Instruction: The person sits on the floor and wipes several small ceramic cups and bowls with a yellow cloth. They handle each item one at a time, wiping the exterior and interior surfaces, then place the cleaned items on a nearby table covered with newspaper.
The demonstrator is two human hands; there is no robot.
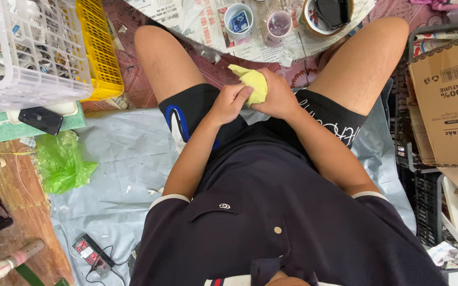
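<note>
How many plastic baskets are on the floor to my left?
2: a white basket at the upper left corner and a yellow basket pressed against its right side. Others may lie outside the view.

Grey floor sheet [123, 153] under green bag [62, 164], perhaps plastic.

Your clothes, seen from your own head camera.

You wear a dark navy polo shirt [271, 212] with short sleeves edged in a thin white band, a chest pocket carrying a small pale emblem, and a pale round button on the placket above a strip of red, white and navy trim. Your black shorts [197, 114] show a blue-and-white curved stripe on one leg and white lettering on the other. Forearms and knees are bare.
</note>
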